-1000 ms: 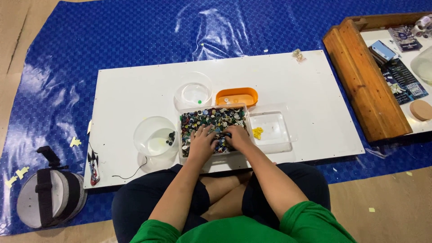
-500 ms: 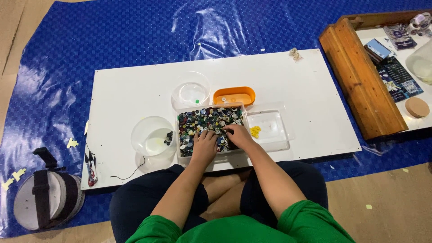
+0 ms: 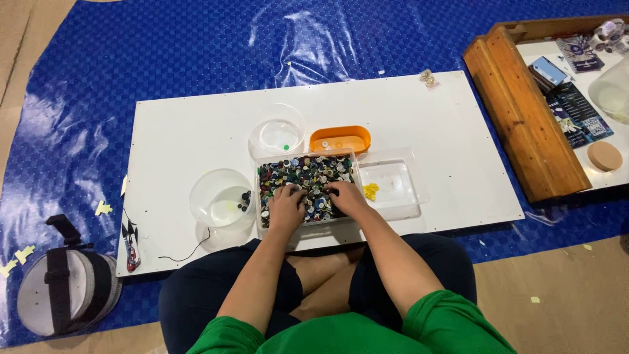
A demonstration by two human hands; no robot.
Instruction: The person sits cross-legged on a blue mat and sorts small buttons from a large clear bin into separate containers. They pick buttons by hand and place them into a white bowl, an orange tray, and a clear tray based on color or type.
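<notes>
A clear rectangular tray (image 3: 261,196) full of several mixed coloured buttons (image 3: 308,174) sits on the white board (image 3: 196,137) in front of me. My left hand (image 3: 286,206) rests palm down in the near part of the buttons. My right hand (image 3: 345,196) lies beside it, fingers curled into the pile; whether it pinches a button is hidden. A clear round bowl (image 3: 221,198) with a few dark buttons stands to the left. Another clear bowl (image 3: 277,131) and an orange dish (image 3: 340,139) stand behind the tray. A clear square tray (image 3: 398,187) with yellow buttons lies to the right.
The board lies on a blue tarp (image 3: 98,78). A wooden tray (image 3: 524,118) with booklets and a round cork lid (image 3: 604,156) is at the right. A grey round case with a black strap (image 3: 62,292) sits at the lower left. A small tool and wire (image 3: 131,239) lie on the board's left edge.
Both hands stay in the button tray with only small finger shifts. The camera view has drifted slightly.
</notes>
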